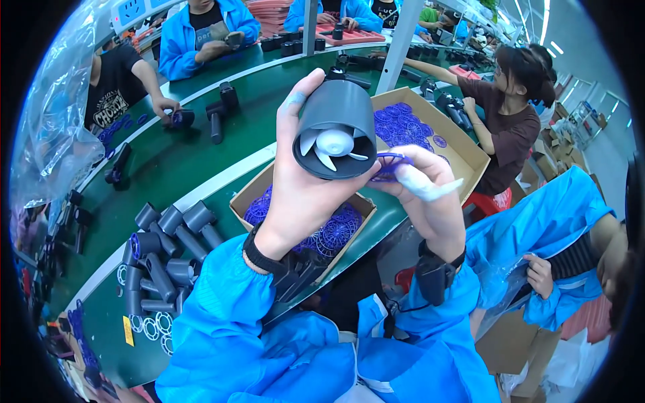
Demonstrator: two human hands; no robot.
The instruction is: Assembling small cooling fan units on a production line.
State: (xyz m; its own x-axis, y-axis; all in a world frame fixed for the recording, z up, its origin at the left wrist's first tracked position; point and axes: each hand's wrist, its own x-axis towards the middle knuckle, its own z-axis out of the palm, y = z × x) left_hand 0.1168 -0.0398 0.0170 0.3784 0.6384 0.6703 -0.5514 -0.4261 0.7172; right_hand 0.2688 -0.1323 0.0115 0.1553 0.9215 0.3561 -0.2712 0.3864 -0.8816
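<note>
A person in a blue smock holds up a dark grey hair-dryer body (339, 124), its open end facing the viewer so the white fan blades (330, 146) inside show. The left hand (302, 181) is wrapped around the dryer body from its left side, thumb raised along the barrel and fingers curled behind it. The right hand (426, 191), with white covers on its fingertips, pinches a round purple grille (390, 164) by its edge, holding it just to the right of the dryer body's open end and touching its rim.

Directly below the dryer body, an open cardboard box (366, 205) on the green counter (181, 161) holds many more purple grilles. A second, larger cardboard box (463, 151) of the same grilles lies behind and right of the dryer body. To its lower left, a cluster of grey dryer bodies (168, 248) lies on the counter. Other people in blue smocks and dark shirts sit beyond it, around the counter.
</note>
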